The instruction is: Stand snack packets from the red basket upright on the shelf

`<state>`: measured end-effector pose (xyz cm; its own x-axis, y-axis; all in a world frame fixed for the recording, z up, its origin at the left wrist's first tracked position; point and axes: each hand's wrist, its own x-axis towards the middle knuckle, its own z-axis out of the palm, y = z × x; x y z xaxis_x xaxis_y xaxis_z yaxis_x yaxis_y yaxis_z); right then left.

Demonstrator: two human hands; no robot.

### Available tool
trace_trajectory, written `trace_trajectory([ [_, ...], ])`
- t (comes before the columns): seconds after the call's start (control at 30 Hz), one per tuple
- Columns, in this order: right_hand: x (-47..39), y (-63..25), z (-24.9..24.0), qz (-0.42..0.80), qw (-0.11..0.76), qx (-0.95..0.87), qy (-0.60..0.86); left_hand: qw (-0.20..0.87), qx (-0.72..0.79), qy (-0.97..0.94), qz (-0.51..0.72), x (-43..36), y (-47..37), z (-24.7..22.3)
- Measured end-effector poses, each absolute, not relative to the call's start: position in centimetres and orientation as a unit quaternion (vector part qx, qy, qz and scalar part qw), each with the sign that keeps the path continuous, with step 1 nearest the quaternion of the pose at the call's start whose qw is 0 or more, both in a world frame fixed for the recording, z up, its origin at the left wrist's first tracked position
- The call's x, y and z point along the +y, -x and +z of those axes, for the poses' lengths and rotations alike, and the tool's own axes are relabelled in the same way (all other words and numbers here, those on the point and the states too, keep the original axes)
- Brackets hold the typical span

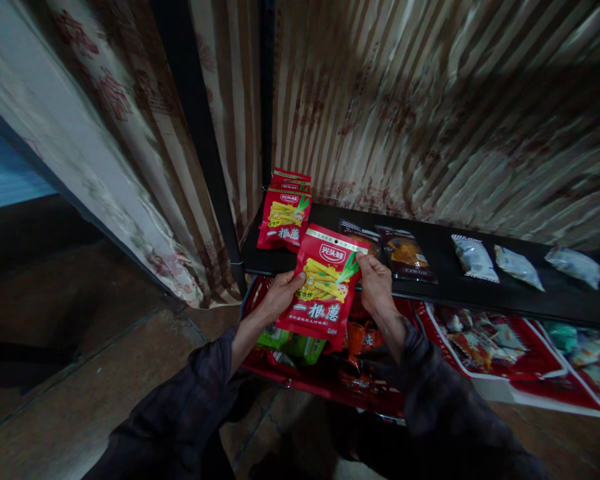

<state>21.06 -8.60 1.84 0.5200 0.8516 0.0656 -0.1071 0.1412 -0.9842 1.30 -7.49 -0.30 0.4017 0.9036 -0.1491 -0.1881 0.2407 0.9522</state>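
Red, glossy plastic in both hands: a 一根葱 snack packet [325,287], printed with yellow sticks and a green scallion, front turned up toward the wearer, slightly tilted. Held over a red basket [330,391] and near the front edge of a black shelf [480,295], clear of any resting place. In the left hand [280,293], a closed pinch on the left edge, with thumb over the front and fingers mostly out of sight behind; in the right hand [376,280], another closed pinch, higher, toward the top right corner. Cannot tell how firmly pressed. At the left end of the shelf, just behind the held packet and overlapping in view, a group of matching red packets [285,217], one behind another. Farther right, two brown-wrapped packets [407,253], then three pale packets [475,258] in a spaced row. Down in the basket, green packets [310,348] and orange-red packets [363,343]. Behind the shelf, a pleated curtain [405,133]. As to the step, seems to be two-handed holding and squaring of a single packet. Calls next, by judgement, for an even pinch on both edges, a level front, and clearance from the shelf edge and the matching group
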Motion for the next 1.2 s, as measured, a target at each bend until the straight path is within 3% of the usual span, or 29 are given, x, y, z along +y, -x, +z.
trace_trajectory([
  [0.57,-13.8,-18.3,0.9,0.565,0.527,-0.352,0.528,0.623,0.451,-0.386,0.509,-3.7,-1.1,-0.3],
  [0.9,-14.0,-17.8,-1.3,0.521,0.619,-0.263,0.525,0.642,0.389,-0.463,0.472,-4.7,-1.3,0.9],
  [1.2,-12.2,-17.5,-2.3,0.495,0.666,-0.24,0.504,0.61,0.42,-0.485,0.464,-4.3,-1.4,0.2],
])
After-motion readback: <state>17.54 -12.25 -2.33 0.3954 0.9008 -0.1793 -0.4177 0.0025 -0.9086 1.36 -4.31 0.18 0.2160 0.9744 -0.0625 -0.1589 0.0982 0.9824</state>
